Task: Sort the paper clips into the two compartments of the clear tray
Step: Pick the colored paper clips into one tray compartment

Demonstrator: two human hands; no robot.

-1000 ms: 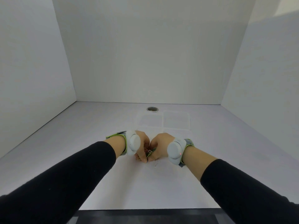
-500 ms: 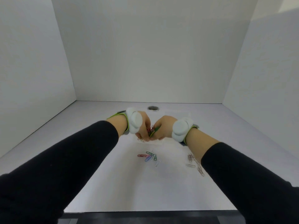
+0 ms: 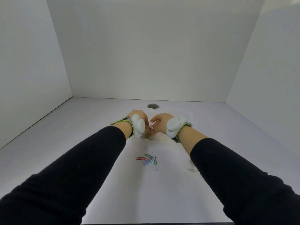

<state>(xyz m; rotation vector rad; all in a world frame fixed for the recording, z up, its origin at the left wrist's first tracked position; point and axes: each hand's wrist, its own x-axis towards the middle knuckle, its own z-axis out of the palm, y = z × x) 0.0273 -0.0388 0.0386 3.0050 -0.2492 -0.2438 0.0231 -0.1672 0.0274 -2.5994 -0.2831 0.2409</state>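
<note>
My left hand (image 3: 139, 117) and my right hand (image 3: 160, 122) hover close together at the far middle of the table, over the clear tray (image 3: 162, 140), which they mostly hide. A few small paper clips (image 3: 151, 127), one of them red, hang at the fingertips of my curled left hand. Blurred clips (image 3: 147, 135) show just below it, at the tray. My right hand's thumb and fingers are spread apart with nothing seen in them. A loose pile of coloured paper clips (image 3: 149, 159) lies on the table nearer to me. A few metallic clips (image 3: 192, 170) lie beside my right forearm.
A round grommet hole (image 3: 153, 106) sits in the white table near the back wall. White walls close in the table on the left, back and right. Both wrists wear white devices on green-edged straps.
Both hands rose from the clip pile near me and moved away to the tray, carrying clips. My right hand's fingers have spread since half a second ago.
</note>
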